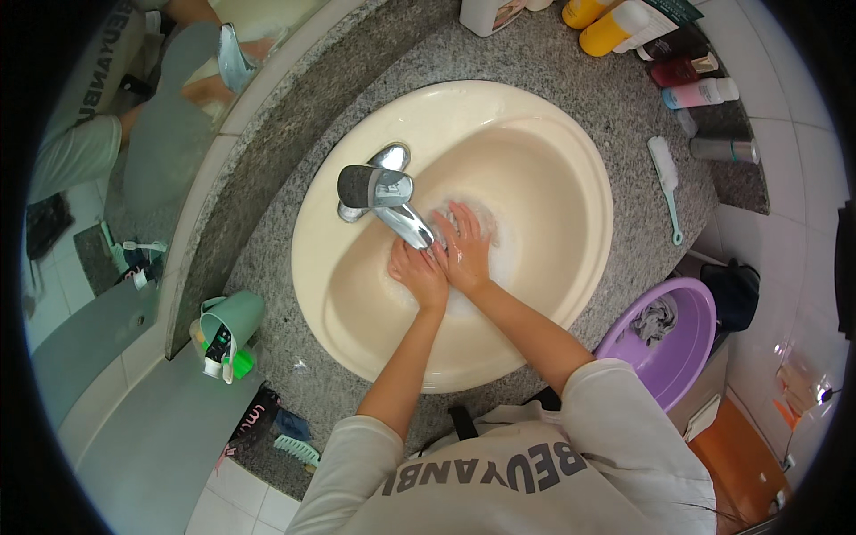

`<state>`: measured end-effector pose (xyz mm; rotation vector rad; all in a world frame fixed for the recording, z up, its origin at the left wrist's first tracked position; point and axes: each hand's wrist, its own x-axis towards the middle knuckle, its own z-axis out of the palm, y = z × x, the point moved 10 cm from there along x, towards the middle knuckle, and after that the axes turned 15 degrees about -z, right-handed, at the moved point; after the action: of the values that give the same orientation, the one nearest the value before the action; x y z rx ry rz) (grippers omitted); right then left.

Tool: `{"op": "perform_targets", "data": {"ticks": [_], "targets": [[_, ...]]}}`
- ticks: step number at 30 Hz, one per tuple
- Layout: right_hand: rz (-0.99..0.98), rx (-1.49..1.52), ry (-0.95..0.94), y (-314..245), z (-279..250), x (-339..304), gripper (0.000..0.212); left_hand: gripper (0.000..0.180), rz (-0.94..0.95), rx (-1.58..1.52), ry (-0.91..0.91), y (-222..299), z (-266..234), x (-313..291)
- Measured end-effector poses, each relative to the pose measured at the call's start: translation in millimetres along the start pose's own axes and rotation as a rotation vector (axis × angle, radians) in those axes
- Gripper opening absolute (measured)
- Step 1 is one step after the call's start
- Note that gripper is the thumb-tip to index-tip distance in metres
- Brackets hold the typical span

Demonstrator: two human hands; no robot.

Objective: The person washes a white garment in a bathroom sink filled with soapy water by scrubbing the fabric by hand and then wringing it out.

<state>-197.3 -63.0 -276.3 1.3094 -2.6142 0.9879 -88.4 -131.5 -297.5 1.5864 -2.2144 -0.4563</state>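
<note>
My left hand (417, 272) and my right hand (467, 246) are in a cream oval sink (596, 192), side by side beneath the spout of a chrome faucet (403, 218). The right hand's fingers stretch out and spread apart, wet and partly in water. The left hand's fingers also extend, close by the spout tip, and its thumb side meets the right hand. Neither hand shows anything held. White foam (505, 257) floats around the right hand in the basin. The spout hides part of the space between the hands.
Speckled grey counter (535, 58) surrounds the sink. Bottles, including a yellow one (613, 28), line its far right. A white-bristled brush (665, 178) lies right of the sink. A tilted green cup (234, 319) sits at left. A purple basin (687, 357) holds grey cloth. A mirror (169, 134) borders the left.
</note>
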Motion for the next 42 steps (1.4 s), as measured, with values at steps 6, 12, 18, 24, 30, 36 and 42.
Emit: {"op": "perform_targets", "data": {"ticks": [6,12,18,24,30,36,42], "targets": [[-0.138,-0.146,-0.295,12,55,-11,0.032,0.022,-0.109,-0.007,-0.158,-25,36,-1],[0.083,0.003,-0.701,30,86,9,0.019,0.018,-0.209,-0.327,-0.275,-43,63,20],[0.094,0.618,-0.137,30,20,14,0.015,0.024,-0.331,-0.470,-0.394,-19,0,20],[-0.050,-0.009,-0.098,6,11,-2,0.020,0.018,0.142,-0.050,-0.068,18,7,-10],[0.027,0.004,-0.303,37,55,-22,0.023,0.021,0.188,0.131,-0.215,-9,56,-18],[-0.044,-0.084,-0.405,32,58,11,0.015,0.018,0.181,0.027,-0.361,-15,72,13],[0.460,0.683,0.102,73,1,-3,0.024,0.015,-0.527,-0.680,-0.515,-54,-2,49]]}}
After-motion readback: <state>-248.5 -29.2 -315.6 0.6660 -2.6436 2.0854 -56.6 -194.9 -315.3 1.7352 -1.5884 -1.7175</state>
